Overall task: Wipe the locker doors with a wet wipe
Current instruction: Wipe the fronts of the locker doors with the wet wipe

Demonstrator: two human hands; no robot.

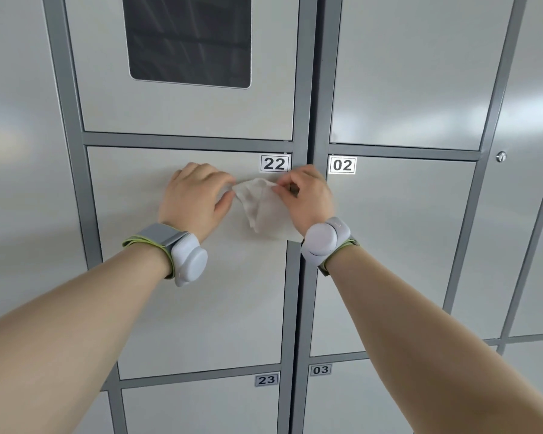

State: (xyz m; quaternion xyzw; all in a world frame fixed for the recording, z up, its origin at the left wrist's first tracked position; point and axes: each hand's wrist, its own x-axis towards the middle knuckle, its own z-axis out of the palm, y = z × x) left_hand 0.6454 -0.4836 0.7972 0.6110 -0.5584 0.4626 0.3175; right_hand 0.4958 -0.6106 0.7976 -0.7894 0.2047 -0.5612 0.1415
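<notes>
Our forearms (76, 327) reach toward door 22 (201, 308); left hand (198, 195) and right hand (308, 198) each pinch a top corner of the wet wipe (261, 205), probably unfolding it for wiping.

Locker doors (232, 308); labels 22 (275, 163), 02 (342, 165), 23 (266, 380), 03 (320, 370) on corners.

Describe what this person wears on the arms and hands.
No sleeves show, and there are no gloves on the left hand or right hand. The left wrist device and right wrist device are pale grey, rounded housings with a domed disc, strapped on grey bands edged in yellow-green. No cables show.
</notes>
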